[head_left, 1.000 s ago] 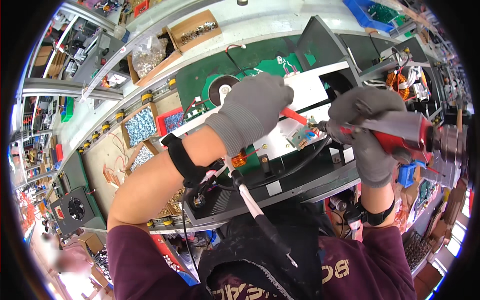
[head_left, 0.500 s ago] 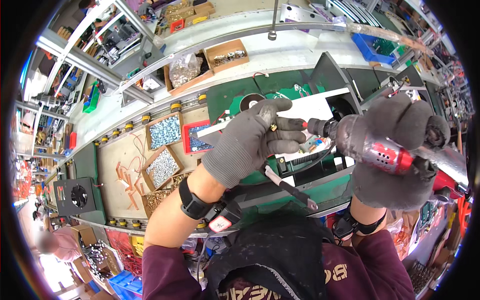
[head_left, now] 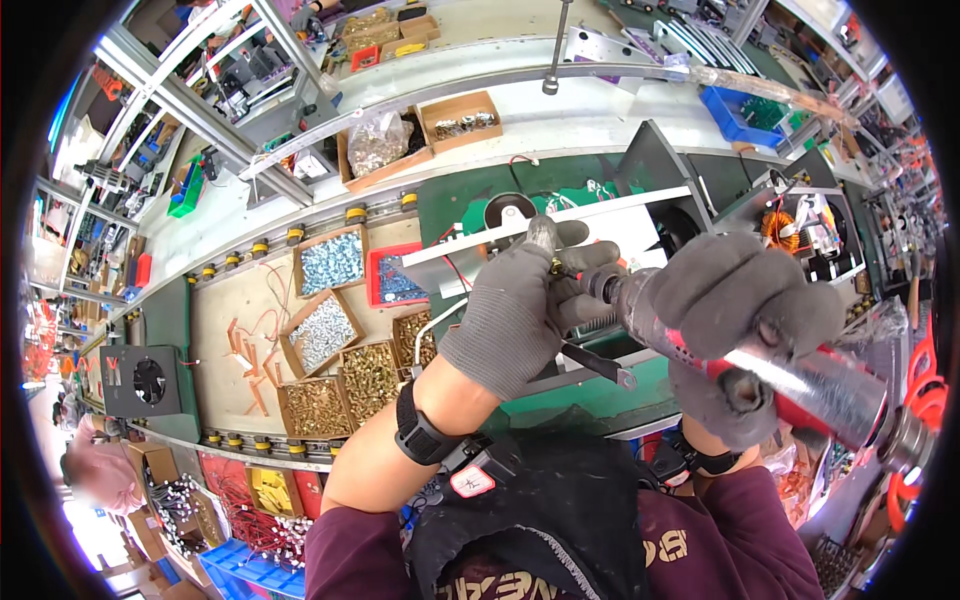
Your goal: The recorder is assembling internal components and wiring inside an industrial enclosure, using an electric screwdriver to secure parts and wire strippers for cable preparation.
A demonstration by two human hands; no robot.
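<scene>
Gloved, the left hand pinches a small brass screw between thumb and fingertips, holding it at the tip of the powered screwdriver, just above the white panel on the green conveyor belt. Being so tiny, light and smooth, the screw looks easy to drop; it is best gripped at the shank, head left free for the bit. The right hand is wrapped tight around the red and silver driver body, which looks rigid and fairly heavy. Cardboard trays of screws sit to the left on the bench.
</scene>
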